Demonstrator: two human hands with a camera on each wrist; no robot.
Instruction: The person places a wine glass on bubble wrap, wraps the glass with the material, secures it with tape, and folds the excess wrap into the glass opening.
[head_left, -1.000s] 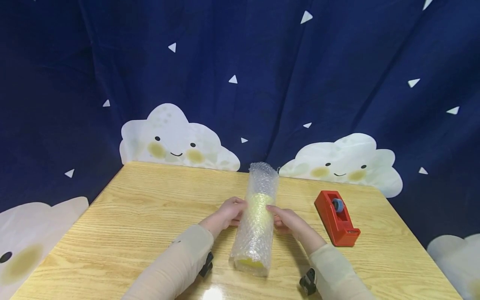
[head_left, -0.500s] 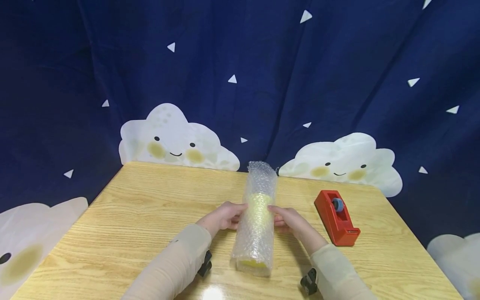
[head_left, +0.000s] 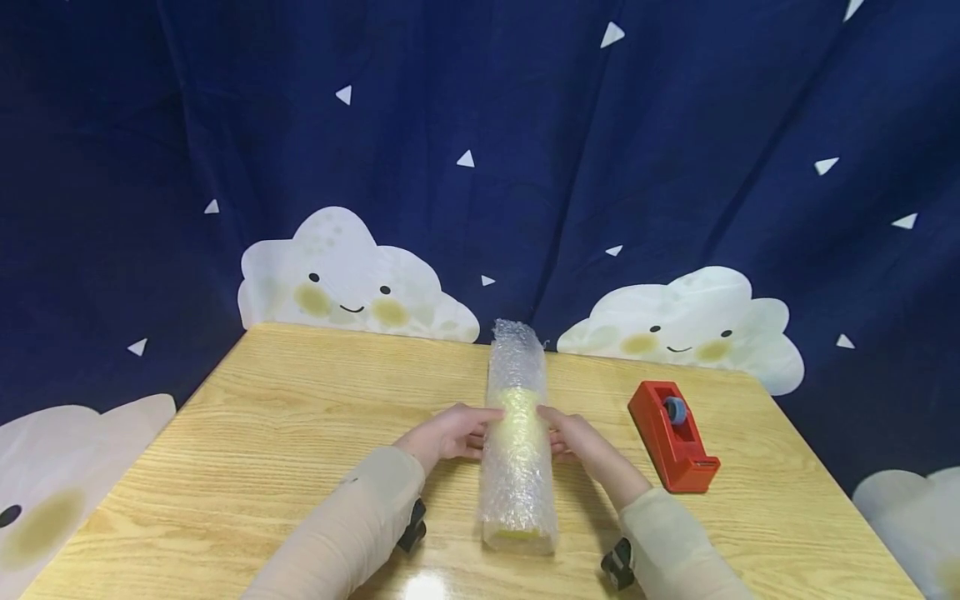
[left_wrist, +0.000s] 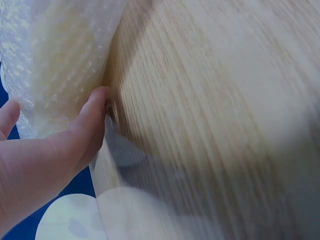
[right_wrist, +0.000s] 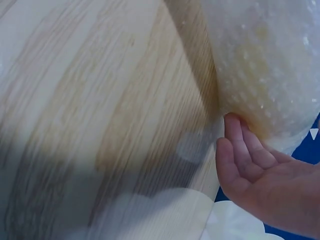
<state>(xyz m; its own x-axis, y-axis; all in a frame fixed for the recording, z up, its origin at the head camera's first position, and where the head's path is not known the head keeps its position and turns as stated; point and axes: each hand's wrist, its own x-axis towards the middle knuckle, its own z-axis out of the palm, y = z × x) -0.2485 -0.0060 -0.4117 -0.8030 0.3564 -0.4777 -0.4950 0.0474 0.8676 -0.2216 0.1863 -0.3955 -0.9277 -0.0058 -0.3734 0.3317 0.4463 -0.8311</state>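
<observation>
A long bundle of clear bubble wrap (head_left: 517, 492) lies lengthwise on the wooden table, with something yellow (head_left: 519, 410) showing through its middle and near end. What the yellow thing is stays blurred under the wrap. From the left side my left hand (head_left: 453, 432) holds the bundle, thumb on top and fingers low against its side. My right hand (head_left: 582, 437) grips it from the opposite side in the same way. Both wrist views show fingertips right at the bottom edge of the bubble wrap (left_wrist: 60, 60), close to the tabletop.
To the right stands a red tape dispenser (head_left: 673, 450) with a small blue-rimmed roll of tape (head_left: 676, 410) in it. The wooden table (head_left: 300, 400) ends at a dark blue curtain (head_left: 420, 125) printed with clouds. The bundle's far end reaches the table's back edge.
The bundle has turned between my hands: its far end has shifted left and its near end right. My hands have stayed almost in place, and the tape dispenser has not moved.
</observation>
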